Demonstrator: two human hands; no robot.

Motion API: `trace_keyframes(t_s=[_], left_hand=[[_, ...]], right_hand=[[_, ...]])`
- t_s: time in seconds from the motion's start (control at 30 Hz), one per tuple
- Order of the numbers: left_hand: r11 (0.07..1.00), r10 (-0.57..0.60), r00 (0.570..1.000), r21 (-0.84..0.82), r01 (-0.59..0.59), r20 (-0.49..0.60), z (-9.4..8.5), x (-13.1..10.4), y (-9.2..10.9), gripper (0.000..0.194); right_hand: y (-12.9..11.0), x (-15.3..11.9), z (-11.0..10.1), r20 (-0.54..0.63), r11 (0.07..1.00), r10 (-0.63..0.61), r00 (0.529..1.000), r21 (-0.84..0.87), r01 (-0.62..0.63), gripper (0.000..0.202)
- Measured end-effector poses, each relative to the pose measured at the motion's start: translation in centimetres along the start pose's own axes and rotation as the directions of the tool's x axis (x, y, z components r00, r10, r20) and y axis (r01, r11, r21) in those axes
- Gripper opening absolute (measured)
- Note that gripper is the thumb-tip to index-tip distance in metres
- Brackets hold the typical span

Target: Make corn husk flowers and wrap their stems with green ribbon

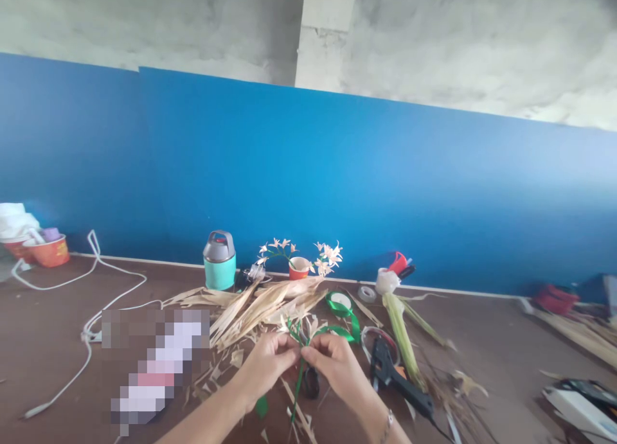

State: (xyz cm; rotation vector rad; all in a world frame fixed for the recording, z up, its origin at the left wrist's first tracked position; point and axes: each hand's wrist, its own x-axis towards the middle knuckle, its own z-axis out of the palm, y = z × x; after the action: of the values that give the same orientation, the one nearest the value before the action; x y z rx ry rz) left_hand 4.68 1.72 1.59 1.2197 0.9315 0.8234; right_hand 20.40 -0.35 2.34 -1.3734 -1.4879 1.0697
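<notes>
Both hands meet at the lower middle of the view. My left hand (271, 362) and my right hand (332, 360) are closed with fingertips pinched on a green-wrapped flower stem (297, 389). Small pale flowers rise just above the fingers, and the stem hangs down below them. A green ribbon roll (340, 302) lies beyond my right hand, its loose ribbon running toward the stem. Dried pale husks (274, 302) are spread behind both hands. An orange cup (299, 268) farther back holds finished-looking sprays of pale flowers (329, 256).
A black glue gun (400, 381) lies right of my right hand, beside green husk stalks (401, 335). Farther back stand a teal container (220, 267) and a white tape roll (367, 293). White cable (113, 302) crosses the left. A blue partition (308, 174) borders the table.
</notes>
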Motion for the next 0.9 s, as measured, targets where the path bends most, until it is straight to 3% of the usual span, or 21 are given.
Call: trace_keyframes(t_s=[0.1, 0.33, 0.63, 0.9], left_hand=[[0.998, 0.044, 0.999, 0.047, -0.043, -0.004, 0.06, 0.12, -0.30, 0.016], [0.991, 0.080, 0.996, 0.106, -0.076, -0.039, 0.26, 0.02, -0.19, 0.012], [0.976, 0.140, 0.990, 0.170, -0.138, -0.001, 0.08, 0.16, -0.40, 0.015], [0.941, 0.263, 0.964, 0.211, -0.265, 0.036, 0.00, 0.11, -0.65, 0.018]], right_hand=[[0.20, 0.02, 0.18, 0.029, 1.000, 0.011, 1.000, 0.000, -0.011, 0.027], [0.18, -0.15, 0.73, -0.045, 0.996, -0.045, 0.998, -0.085, 0.041, 0.031], [0.60, 0.32, 0.75, 0.028, 0.982, 0.102, 0.994, 0.157, -0.105, 0.039], [0.85, 0.36, 0.42, 0.050, 0.964, 0.158, 0.986, 0.210, -0.165, 0.045]])
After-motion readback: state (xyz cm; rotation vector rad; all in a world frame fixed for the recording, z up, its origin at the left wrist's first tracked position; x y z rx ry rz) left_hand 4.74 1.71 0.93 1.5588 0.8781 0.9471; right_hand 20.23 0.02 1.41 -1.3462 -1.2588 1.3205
